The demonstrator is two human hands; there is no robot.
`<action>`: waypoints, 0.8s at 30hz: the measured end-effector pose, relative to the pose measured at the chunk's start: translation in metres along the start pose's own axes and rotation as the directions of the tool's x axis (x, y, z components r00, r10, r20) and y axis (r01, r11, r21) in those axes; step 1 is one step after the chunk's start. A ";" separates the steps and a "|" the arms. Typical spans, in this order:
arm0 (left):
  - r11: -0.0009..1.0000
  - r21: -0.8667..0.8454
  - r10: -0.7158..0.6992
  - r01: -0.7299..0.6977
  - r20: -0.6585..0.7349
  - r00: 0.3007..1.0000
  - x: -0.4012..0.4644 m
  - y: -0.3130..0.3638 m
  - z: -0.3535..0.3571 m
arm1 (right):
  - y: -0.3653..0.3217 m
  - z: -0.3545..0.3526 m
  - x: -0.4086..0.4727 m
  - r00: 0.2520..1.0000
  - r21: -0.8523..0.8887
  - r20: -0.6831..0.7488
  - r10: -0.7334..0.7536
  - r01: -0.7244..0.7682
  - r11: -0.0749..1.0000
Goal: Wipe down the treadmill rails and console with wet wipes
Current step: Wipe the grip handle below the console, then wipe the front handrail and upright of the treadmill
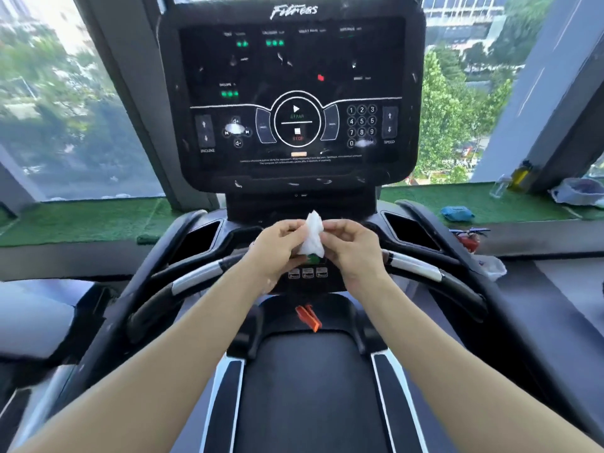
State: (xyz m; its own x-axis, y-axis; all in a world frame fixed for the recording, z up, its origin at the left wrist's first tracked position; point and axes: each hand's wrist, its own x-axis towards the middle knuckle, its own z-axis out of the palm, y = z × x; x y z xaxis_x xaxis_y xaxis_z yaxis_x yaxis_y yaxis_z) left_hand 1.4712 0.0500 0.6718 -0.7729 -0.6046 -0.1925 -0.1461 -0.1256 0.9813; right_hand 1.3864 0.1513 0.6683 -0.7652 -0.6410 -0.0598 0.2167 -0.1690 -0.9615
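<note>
A white wet wipe [313, 237] is bunched between both my hands just below the treadmill console [294, 93]. My left hand [277, 250] pinches its left side and my right hand [351, 248] pinches its right side, fingers curled on it. The black console has a lit display and smudges on its glass. The left rail [183, 282] and right rail [421, 266] curve out to either side, each black with a silver section. My hands partly hide the small button panel [308, 273] under the wipe.
An orange safety clip [309, 317] hangs below the button panel, above the black belt [310, 387]. On the green window ledge at the right lie a blue pack [457, 213], a bottle [519, 174] and a plastic bag [577, 191]. A red extinguisher [469, 238] sits beside the right rail.
</note>
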 end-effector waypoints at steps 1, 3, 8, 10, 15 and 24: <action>0.998 -0.057 -0.012 0.012 0.004 1.000 -0.003 0.001 -0.009 | 0.000 0.009 0.000 1.000 -0.045 0.014 -0.017 0.017 0.999; 0.990 -0.143 -0.010 0.005 -0.036 0.999 -0.006 0.003 -0.027 | 0.001 0.028 0.004 0.996 -0.194 0.038 -0.081 0.087 0.977; 0.994 0.086 0.086 -0.064 -0.279 0.956 0.005 0.000 -0.097 | 0.006 0.073 0.022 0.957 -0.595 0.109 -0.270 0.280 0.753; 0.886 0.462 0.237 -0.032 -0.393 0.888 0.011 -0.004 -0.129 | 0.011 0.091 0.026 0.946 -0.692 0.152 -0.288 0.310 0.652; 0.601 0.795 0.410 -0.081 -0.220 0.885 0.030 -0.025 -0.157 | 0.029 0.116 0.030 0.930 -0.837 0.196 -0.310 0.323 0.441; 0.395 0.836 0.466 -0.380 0.175 0.868 0.033 -0.036 -0.119 | 0.044 0.103 0.025 0.921 -0.893 0.199 -0.334 0.310 0.325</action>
State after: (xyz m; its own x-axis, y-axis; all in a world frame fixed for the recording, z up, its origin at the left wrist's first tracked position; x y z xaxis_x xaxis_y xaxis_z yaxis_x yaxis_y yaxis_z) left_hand 1.5245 -0.0586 0.6289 -0.8464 -0.4457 0.2914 -0.2803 0.8381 0.4679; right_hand 1.4398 0.0506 0.6526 -0.6571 -0.6829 0.3192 -0.7086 0.4152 -0.5705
